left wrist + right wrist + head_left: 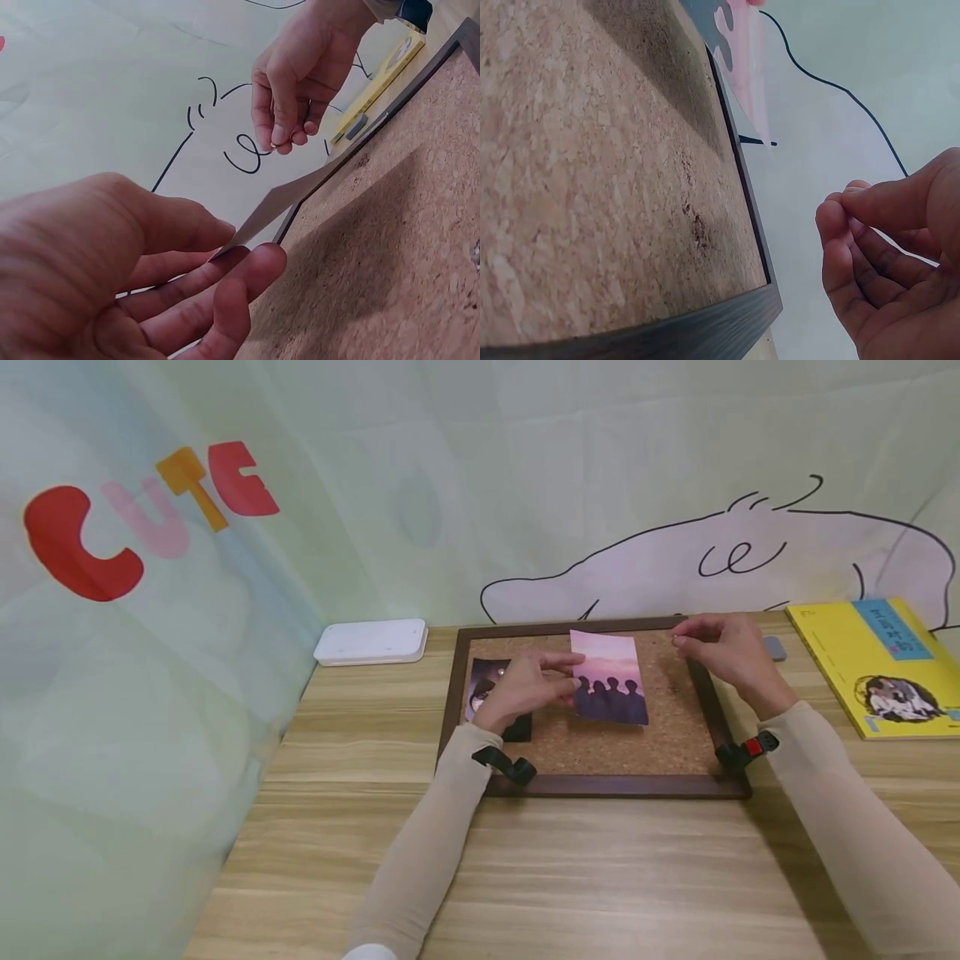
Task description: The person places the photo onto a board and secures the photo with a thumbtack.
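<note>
My left hand (528,685) pinches the left edge of a photo card (609,681) with a pink sky and dark silhouettes. The card is tilted above a cork board (675,727) in a dark brown frame. Over the board's far right corner, my right hand (731,660) brings thumb and fingertips together on a tiny shiny thumbtack (275,147), mostly hidden by the fingers. The right wrist view shows that right hand (892,255) beside the frame, apart from the cork. A second, dark photo (519,729) lies on the board's left part, partly behind my left hand.
A white flat case (371,642) lies left of the board. To the right are a yellow book (847,668) and a small grey object (774,648), partly behind my right hand. A printed curtain (420,502) stands behind the wooden table (360,793).
</note>
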Demonstrator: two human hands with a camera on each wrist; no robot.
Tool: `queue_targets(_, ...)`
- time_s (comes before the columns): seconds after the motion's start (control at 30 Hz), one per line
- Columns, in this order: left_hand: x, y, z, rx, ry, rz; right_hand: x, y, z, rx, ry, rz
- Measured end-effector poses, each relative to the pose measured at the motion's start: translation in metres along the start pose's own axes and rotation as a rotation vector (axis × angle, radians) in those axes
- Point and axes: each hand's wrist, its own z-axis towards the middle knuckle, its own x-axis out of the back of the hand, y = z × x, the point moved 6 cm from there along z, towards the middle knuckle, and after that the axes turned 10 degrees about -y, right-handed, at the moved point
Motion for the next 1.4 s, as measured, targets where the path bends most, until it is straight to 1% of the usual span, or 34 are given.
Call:
queue_targets(0.17, -0.006, 0.001, 0.004, -0.006, -0.007, -0.016, 0.000, -0.002, 0.001, 0.004, -0.007, -0.014)
queue_targets(0.43, -0.012, 0.001, 0.007, -0.008, 0.003, 0.002, -0.001, -0.007, 0.004, 0.001, -0.017, -0.026)
queue_targets(0.57, -0.017, 0.003, 0.009, -0.007, -0.002, 0.014, 0.001, -0.011, 0.005, 0.024, -0.010, -0.037)
queue_targets(0.73, -0.022, 0.005, 0.012, -0.013, -0.015, 0.005, 0.001, -0.016, 0.006, 0.044, -0.014, -0.044)
queue_targets(0.9, -0.027, 0.006, 0.015, -0.007, -0.032, 0.036, 0.001, -0.017, 0.007, 0.045, -0.018, -0.046)
queue_targets(1.07, -0.032, 0.004, 0.017, 0.018, -0.032, 0.053, -0.001, -0.019, 0.007, 0.055, -0.016, -0.047)
queue_targets(1.17, -0.035, 0.004, 0.020, 0.030, -0.032, 0.082, -0.002, -0.019, 0.007, 0.057, -0.022, -0.045)
queue_targets(1.33, -0.041, 0.007, 0.024, 0.019, -0.036, 0.134, -0.003, -0.019, 0.008, 0.041, -0.041, -0.040)
queue_targets(1.4, -0.043, 0.007, 0.025, 0.017, -0.037, 0.136, -0.004, -0.018, 0.008, 0.031, -0.049, -0.037)
